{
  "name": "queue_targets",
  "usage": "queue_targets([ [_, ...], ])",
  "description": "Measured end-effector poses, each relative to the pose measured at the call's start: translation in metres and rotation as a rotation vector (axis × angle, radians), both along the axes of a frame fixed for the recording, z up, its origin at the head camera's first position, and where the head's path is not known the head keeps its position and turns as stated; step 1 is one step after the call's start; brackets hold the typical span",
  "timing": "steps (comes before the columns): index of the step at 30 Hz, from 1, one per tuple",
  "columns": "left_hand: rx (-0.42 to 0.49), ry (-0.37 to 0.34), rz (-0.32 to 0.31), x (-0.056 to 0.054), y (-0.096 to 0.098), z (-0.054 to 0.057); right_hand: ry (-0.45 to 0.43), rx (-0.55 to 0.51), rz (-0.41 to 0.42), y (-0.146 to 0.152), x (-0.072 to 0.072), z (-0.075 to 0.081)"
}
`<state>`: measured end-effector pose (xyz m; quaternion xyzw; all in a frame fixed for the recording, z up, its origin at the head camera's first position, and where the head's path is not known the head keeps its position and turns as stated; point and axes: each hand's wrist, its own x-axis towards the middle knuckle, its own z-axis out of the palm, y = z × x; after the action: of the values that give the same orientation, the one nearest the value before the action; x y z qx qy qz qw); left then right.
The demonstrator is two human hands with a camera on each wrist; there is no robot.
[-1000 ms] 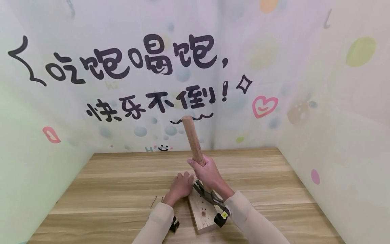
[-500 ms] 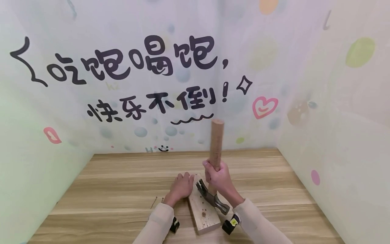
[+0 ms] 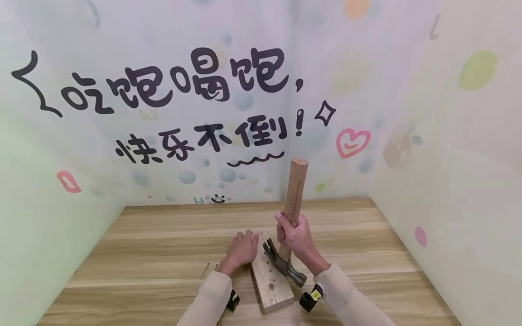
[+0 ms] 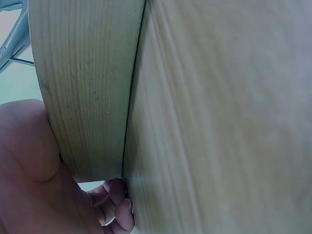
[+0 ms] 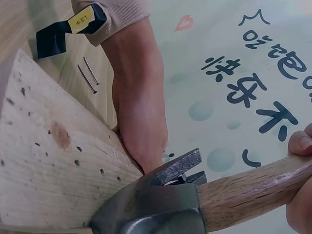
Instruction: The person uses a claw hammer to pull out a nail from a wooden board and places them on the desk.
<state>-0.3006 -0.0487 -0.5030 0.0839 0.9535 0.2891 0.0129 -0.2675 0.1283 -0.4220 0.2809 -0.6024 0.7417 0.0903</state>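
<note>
My right hand [image 3: 297, 236] grips the wooden handle of a claw hammer [image 3: 299, 190] in the head view, the handle standing up and leaning slightly right. The hammer's steel head lies over the right side of a wooden board [image 3: 267, 290], which is dotted with small dark holes. A nail [image 5: 184, 176] shows between the claw prongs in the right wrist view; whether it is still in the wood is hidden. At the board's far left end, my left hand [image 3: 242, 249] holds it down. Its fingers [image 4: 123, 213] curl round the board's end in the left wrist view.
Two loose nails [image 5: 88, 77] lie on the wood-grain table [image 3: 155, 253] left of the board, beside my left forearm. A white printed wall [image 3: 204, 181] closes off the back, with side walls left and right. Black straps circle both wrists.
The hammer handle has swung from leaning left to leaning slightly right, my right hand travelling rightward with it. The hammer head has tipped a little. My left hand and the board hold their places.
</note>
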Motion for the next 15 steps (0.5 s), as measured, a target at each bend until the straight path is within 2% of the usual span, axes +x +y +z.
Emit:
queue_targets([
  [8, -0.012, -0.007, 0.006, -0.003, 0.001, -0.002, 0.0, 0.019, 0.046, 0.004, -0.004, 0.003],
  [15, -0.007, 0.006, -0.005, -0.002, 0.0, -0.001, -0.015, -0.013, 0.05, 0.006, -0.004, 0.016],
])
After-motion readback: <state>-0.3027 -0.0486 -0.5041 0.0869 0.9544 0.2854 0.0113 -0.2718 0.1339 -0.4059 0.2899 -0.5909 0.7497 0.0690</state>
